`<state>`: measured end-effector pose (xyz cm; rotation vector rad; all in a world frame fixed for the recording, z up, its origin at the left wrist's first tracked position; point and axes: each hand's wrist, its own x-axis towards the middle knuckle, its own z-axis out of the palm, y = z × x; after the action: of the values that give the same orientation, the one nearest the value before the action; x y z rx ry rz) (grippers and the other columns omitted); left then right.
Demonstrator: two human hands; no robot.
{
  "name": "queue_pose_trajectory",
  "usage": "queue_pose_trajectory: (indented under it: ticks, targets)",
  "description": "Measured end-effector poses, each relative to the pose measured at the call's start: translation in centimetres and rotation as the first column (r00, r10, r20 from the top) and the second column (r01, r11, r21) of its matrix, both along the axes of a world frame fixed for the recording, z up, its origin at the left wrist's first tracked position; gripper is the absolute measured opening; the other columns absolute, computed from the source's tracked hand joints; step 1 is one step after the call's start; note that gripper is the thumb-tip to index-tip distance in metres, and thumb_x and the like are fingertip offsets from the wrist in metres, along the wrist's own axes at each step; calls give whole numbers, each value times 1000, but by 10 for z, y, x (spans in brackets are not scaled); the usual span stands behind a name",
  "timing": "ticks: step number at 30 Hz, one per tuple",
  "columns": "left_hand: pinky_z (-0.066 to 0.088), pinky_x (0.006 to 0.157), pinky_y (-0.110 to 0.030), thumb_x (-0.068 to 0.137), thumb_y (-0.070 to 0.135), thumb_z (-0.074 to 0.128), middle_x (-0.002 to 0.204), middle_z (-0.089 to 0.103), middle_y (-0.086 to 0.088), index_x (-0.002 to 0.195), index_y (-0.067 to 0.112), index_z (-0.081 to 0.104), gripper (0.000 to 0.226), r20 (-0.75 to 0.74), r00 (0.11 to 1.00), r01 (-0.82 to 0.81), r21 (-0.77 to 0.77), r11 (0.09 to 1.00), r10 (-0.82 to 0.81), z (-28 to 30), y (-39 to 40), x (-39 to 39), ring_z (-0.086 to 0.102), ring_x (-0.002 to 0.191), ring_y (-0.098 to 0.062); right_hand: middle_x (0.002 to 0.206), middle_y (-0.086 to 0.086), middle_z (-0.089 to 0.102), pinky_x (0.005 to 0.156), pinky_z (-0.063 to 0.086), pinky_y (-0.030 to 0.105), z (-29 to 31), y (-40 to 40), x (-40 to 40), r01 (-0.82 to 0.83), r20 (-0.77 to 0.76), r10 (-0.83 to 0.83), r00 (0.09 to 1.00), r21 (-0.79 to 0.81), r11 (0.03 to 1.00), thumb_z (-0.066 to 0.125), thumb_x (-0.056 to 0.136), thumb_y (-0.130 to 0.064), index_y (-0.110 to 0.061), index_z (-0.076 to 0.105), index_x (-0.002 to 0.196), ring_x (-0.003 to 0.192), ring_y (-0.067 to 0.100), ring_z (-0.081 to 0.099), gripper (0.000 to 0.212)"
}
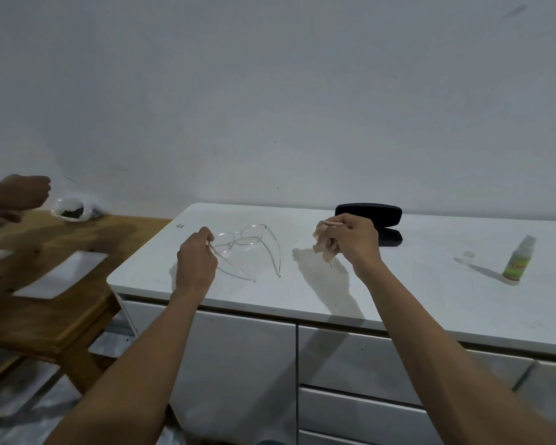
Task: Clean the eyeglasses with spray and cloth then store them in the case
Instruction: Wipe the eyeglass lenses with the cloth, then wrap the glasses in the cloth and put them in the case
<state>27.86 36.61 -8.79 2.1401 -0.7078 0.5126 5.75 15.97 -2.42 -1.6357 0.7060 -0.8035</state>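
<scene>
- Broadly, a white worktop point(398, 303) over drawers carries everything; a wooden table point(45, 252) stands to its left, where another person's hand point(26, 192) hovers near a small bowl point(73, 211).
- Far and right of centre, the black case point(371, 223) lies open, ready to receive the glasses.
- At the left of the worktop, the clear-framed glasses point(244, 244) lie with temples unfolded and pointing near. They look light, thin and springy, with lenses that smudge and scratch easily, so they are best held by the frame or a temple, not the lenses.
- The left hand point(196, 261) has fingers curled, pinching the left temple.
- The right hand point(355, 240) is closed around a crumpled beige cloth point(325, 247), soft and limp, raised just above the worktop between the glasses and the case.
- Far right, the green spray point(520, 260) stands upright, its clear cap point(467, 255) off and just beside it to the left.
</scene>
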Motion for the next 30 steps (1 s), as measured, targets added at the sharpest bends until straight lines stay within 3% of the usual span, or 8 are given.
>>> queue_pose_trajectory:
  ticks: [5, 8, 10, 13, 17, 20, 23, 30]
  targets:
    - [48, 97, -35, 77, -21, 55, 140, 55, -12, 125, 9, 60, 57, 60, 998, -7, -70, 998, 11, 15, 4, -15, 51, 130, -31, 72, 10, 77, 50, 47, 33, 10, 4, -5, -18, 8, 18, 1000, -22, 1000, 62, 61, 4, -5, 75, 68, 51, 24, 58, 17]
    - [50, 98, -40, 77, -10, 61, 136, 57, -11, 120, 11, 62, 48, 311, 950, 22, -106, 994, 13, 37, -10, -29, 52, 123, -30, 71, 9, 77, 57, 41, 33, 20, 5, -8, 2, 31, -1, 1000, -28, 1000, 64, 61, -1, -7, 76, 66, 55, 15, 59, 14]
    - [51, 94, -39, 82, -1, 63, 120, 67, -6, 115, 13, 65, 36, 322, 939, 175, -138, 975, -123, 58, -31, -48, 60, 108, -24, 71, 14, 76, 55, 45, 39, 29, 2, -13, 13, 50, -12, 999, -20, 1000, 67, 65, -5, -8, 77, 67, 56, 23, 59, 12]
    - [57, 85, -39, 87, 20, 73, 93, 76, 1, 98, 14, 75, 12, -65, 902, 414, -153, 897, -428, 94, -70, -87, 69, 86, -17, 73, 17, 76, 64, 62, 55, 43, -5, -22, 27, 74, -25, 997, -22, 999, 74, 78, -14, -10, 80, 75, 58, 36, 67, 8]
    - [57, 90, -39, 85, 55, 72, 98, 79, -2, 103, 14, 76, 45, -639, 563, 524, -215, 824, -525, 124, -109, -133, 69, 94, -18, 80, -2, 79, 88, 62, 46, 54, -28, -37, 118, 81, -113, 990, -72, 990, 81, 79, -28, -22, 79, 80, 82, 19, 76, 6]
    - [56, 84, -36, 85, 40, 75, 94, 79, 1, 100, 17, 76, 27, -706, 416, 512, -338, 789, -573, 126, -129, -152, 68, 85, -16, 86, 3, 77, 89, 61, 47, 59, -41, -52, 148, 71, -142, 987, -93, 985, 82, 80, -29, -17, 74, 83, 88, 23, 75, 14]
    - [53, 77, -33, 84, 16, 73, 79, 72, 2, 86, 21, 75, 6, -678, 404, 452, -436, 778, -615, 128, -144, -166, 66, 79, -17, 83, 7, 78, 87, 62, 49, 60, -50, -68, 159, 71, -153, 986, -101, 982, 82, 80, -28, -16, 72, 79, 86, 26, 76, 16]
    - [54, 80, -34, 87, 11, 72, 83, 72, 1, 85, 15, 71, 4, -673, 375, 412, -495, 765, -638, 140, -169, -191, 70, 81, -13, 85, -3, 77, 77, 57, 36, 54, -65, -86, 168, 40, -165, 986, -108, 980, 81, 82, -29, -18, 78, 89, 84, 16, 72, 13]
